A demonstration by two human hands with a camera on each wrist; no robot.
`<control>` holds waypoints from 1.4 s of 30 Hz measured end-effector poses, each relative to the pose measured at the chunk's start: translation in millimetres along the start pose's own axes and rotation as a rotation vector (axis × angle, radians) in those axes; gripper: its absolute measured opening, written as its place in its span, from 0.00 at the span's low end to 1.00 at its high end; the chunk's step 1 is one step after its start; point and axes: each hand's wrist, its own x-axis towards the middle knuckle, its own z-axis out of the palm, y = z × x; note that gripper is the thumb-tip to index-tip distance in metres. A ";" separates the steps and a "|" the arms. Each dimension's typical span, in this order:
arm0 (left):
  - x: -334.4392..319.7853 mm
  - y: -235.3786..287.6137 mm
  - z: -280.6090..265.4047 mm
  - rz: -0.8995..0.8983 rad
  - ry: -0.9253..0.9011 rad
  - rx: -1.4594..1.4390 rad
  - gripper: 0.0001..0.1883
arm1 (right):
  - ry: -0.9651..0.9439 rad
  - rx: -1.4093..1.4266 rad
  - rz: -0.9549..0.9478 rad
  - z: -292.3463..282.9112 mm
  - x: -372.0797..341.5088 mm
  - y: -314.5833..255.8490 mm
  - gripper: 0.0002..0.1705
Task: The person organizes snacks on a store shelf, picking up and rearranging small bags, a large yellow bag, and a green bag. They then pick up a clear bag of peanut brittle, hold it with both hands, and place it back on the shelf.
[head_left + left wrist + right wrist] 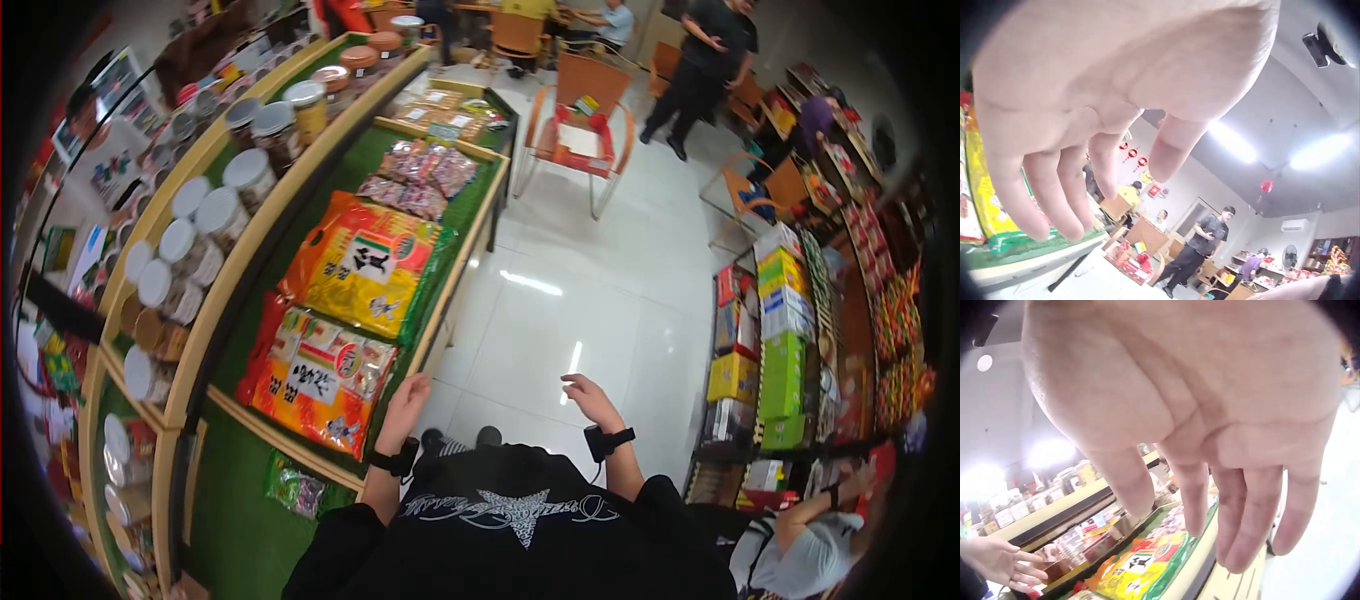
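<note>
My left hand [404, 408] hovers at the edge of the green-lined display shelf, its fingers loosely bent around nothing. Closest to it lies an orange and red snack bag [318, 385] with printed characters. Beyond that bag is a yellow and orange one [370, 265] with a green edge. Out over the floor, my right hand [594, 397] is also free, palm inward and fingers relaxed. In the left wrist view the left hand's fingers [1069, 206] hang apart with nothing between them. The right wrist view shows the right hand's fingers [1247, 519] likewise holding nothing.
Lidded jars [220, 215] line the raised shelf at left. Small purple packets [420, 175] lie farther along the display. A chair [580, 120] bearing a red box stands ahead on the tiled floor. Stacked cartons [783, 340] fill the right shelf. A person [705, 65] stands at the back.
</note>
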 end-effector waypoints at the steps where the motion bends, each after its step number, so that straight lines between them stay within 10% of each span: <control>1: 10.8 3.7 6.9 -0.020 -0.037 0.043 0.16 | 0.031 0.041 0.043 -10.1 -4.7 13.7 0.20; 8: 76.2 15.3 49.8 -0.078 -0.117 0.049 0.17 | 0.106 0.178 0.207 -47.3 -10.3 54.5 0.20; 27: 309.1 101.0 54.2 0.041 -0.195 0.050 0.16 | 0.252 0.271 0.074 -105.1 208.6 -61.5 0.20; 42: 405.0 82.4 95.6 -0.149 -0.101 0.024 0.18 | 0.021 0.260 0.215 -171.7 319.2 -20.4 0.20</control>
